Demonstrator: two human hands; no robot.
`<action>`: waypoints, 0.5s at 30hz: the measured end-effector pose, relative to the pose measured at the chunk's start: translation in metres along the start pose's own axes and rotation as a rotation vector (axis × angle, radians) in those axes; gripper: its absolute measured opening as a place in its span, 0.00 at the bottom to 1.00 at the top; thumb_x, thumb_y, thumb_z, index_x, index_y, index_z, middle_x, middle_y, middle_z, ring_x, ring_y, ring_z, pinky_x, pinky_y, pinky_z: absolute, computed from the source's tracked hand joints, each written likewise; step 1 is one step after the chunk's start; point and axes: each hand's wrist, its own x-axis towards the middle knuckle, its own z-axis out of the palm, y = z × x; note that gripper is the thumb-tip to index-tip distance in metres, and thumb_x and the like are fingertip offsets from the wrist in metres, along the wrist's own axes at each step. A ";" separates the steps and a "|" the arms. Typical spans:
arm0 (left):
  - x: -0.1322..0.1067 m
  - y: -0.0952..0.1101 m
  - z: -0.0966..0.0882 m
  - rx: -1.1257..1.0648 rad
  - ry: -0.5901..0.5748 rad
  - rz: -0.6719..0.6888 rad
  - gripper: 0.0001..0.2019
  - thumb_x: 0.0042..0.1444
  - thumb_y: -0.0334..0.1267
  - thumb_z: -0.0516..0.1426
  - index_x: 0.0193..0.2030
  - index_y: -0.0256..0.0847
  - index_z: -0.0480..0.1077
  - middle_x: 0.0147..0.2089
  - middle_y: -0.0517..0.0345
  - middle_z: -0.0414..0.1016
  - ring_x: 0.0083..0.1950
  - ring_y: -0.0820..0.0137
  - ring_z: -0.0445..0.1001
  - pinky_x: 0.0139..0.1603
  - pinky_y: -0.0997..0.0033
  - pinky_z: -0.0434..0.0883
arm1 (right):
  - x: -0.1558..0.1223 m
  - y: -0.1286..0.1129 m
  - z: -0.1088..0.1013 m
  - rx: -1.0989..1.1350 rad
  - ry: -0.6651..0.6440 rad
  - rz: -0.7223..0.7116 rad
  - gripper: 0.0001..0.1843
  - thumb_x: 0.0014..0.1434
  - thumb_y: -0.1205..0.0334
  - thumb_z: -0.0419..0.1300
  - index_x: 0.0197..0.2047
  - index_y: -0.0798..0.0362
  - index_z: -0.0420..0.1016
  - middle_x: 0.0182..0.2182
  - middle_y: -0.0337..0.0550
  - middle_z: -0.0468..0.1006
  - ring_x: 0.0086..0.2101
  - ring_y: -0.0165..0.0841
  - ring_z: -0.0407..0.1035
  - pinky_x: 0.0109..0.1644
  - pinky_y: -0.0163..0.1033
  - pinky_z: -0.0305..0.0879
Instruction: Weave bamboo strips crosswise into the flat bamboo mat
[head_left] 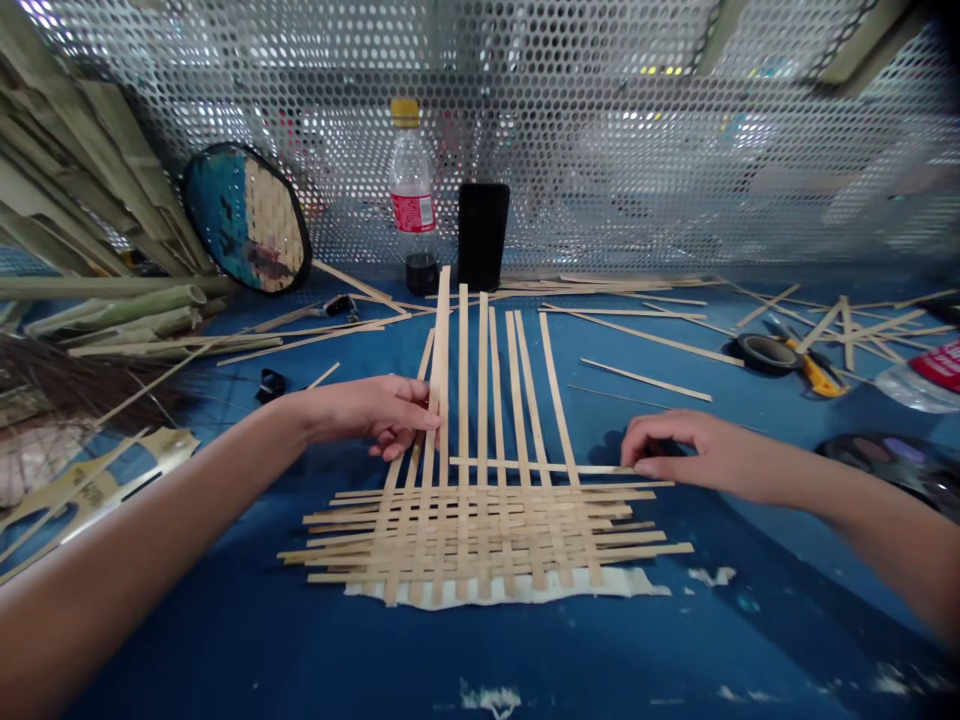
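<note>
our left hand (375,410) pinches raised pale bamboo upright (442,330) (opens gap) | right hand (694,455): fingertips pinch thin bamboo cross-strip (525,466) by its end

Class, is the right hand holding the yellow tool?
No, the right hand pinches the end of a strip across the weave, while the yellow tool lies apart by the tape roll.

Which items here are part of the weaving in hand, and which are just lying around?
In use: woven mat, upright strip in left hand, cross strip in right hand.
Lying about: bottle, phone, round fan, tape roll, yellow cutter.
</note>
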 end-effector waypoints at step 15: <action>0.001 -0.001 -0.002 0.098 -0.037 -0.025 0.12 0.56 0.47 0.63 0.38 0.40 0.75 0.23 0.60 0.70 0.24 0.76 0.70 0.17 0.83 0.59 | -0.001 0.001 -0.002 0.098 0.002 0.006 0.17 0.60 0.45 0.57 0.38 0.49 0.77 0.37 0.44 0.77 0.38 0.37 0.69 0.44 0.43 0.65</action>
